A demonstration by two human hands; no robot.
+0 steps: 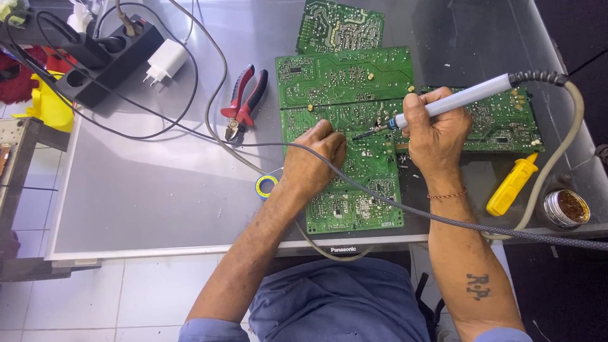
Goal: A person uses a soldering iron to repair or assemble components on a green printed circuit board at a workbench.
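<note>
Right hand (436, 133) grips soldering iron (465, 98) (tip pointing left, slightly down) over circuit board (345, 133).

Green circuit board (354, 183) flat on grey table, solder side up; grey-handled soldering iron (443, 104) tilted, tip touching board.

Grey, white-rimmed panel (145, 183) used as worktop, daylight glare across it. Pale tiled floor (120, 304) below. Wooden side table (16, 164) at left edge. Dark area right.
</note>
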